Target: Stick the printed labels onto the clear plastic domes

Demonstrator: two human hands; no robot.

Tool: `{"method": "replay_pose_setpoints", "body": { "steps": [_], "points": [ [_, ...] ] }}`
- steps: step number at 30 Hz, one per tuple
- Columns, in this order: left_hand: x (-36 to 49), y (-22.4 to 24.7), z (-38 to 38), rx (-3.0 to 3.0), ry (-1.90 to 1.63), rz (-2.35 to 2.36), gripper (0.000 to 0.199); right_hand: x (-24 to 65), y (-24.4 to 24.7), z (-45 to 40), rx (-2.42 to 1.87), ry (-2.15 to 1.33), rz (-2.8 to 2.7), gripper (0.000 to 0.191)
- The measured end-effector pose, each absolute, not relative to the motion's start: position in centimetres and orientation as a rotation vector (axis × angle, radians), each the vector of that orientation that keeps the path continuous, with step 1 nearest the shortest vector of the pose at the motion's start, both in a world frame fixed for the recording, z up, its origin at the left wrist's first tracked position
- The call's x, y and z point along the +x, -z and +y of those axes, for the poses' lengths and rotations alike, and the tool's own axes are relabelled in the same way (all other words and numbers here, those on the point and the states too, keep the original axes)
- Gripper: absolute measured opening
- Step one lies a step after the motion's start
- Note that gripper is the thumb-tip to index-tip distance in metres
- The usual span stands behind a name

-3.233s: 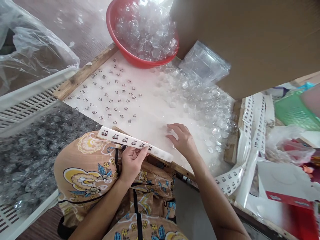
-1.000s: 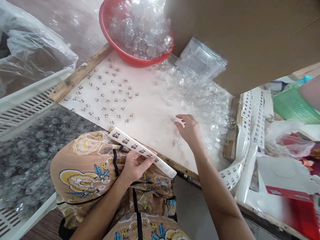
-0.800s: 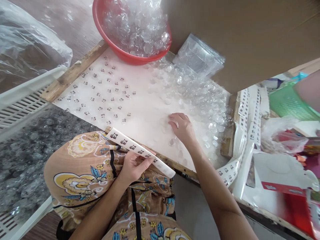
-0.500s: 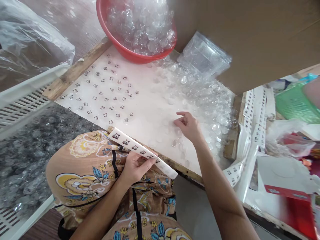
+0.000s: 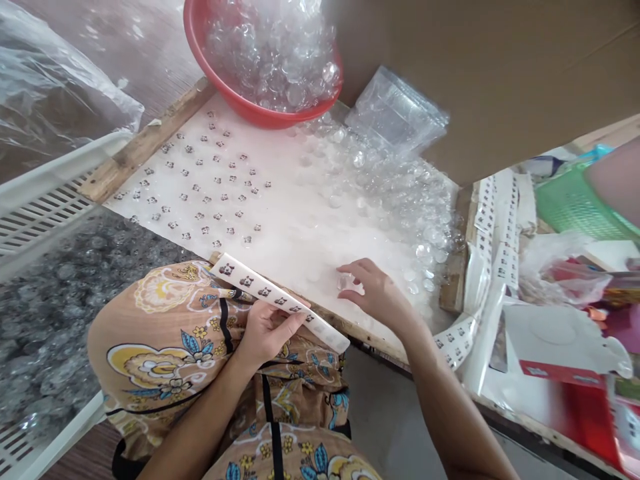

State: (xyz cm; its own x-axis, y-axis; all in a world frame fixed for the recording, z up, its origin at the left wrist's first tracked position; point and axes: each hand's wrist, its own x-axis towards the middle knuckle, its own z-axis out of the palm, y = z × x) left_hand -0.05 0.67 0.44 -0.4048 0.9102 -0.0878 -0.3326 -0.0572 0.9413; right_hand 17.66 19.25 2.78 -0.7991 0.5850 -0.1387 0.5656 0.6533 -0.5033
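My left hand [image 5: 270, 331] is closed on a white strip of panda stickers [image 5: 263, 291], with the thumb on top near its right part. The strip lies slantwise over my lap, along the board's front edge. Just above the white board [image 5: 285, 230], my right hand [image 5: 377, 293] pinches a small clear disc [image 5: 346, 281] between thumb and fingertips. Loose clear discs [image 5: 423, 251] lie to the right of that hand and are heaped further back. Several small panda pictures [image 5: 224, 197] are spread over the board's left part; whether each sits on a clear disc is hard to make out.
A red basin [image 5: 270, 119] full of clear discs stands at the back. Beside it lies a clear plastic packet [image 5: 397, 113]. White crates [image 5: 55, 190] with dark-looking clear pieces are at left. More sticker strips [image 5: 507, 253] and a green basket [image 5: 565, 200] are at right.
My right hand has moved down towards me and now has a clear disc between its fingertips. My left hand keeps hold of the sticker strip. The whole view has shifted slightly.
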Motion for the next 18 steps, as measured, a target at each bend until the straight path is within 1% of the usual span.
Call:
{"method": "replay_pose_setpoints", "body": {
  "steps": [2, 4, 10, 14, 18],
  "points": [
    [0.0, -0.4, 0.7, 0.703, -1.639, 1.239, 0.018, 17.4, -2.1, 18.5, -0.952, -0.815, -2.800, 0.019],
    [0.0, -0.4, 0.7, 0.711, -1.645, 1.235, 0.017, 16.8, -1.4, 18.5, -0.939, -0.792, -2.727, 0.016],
    [0.0, -0.3, 0.8, 0.725, -1.669, 1.230, 0.014, 15.9, -1.0, 19.3, -0.922, -0.881, -2.522, 0.018],
    [0.0, 0.0, 0.7, 0.749, -1.677, 1.215, 0.010, 16.8, -0.5, 18.6, -0.903, -0.974, -2.466, 0.016],
    [0.1, 0.2, 0.6, 0.731, -1.683, 1.200, 0.009, 17.9, 0.1, 17.9, -0.967, -0.927, -2.447, 0.018]
  ]
}}
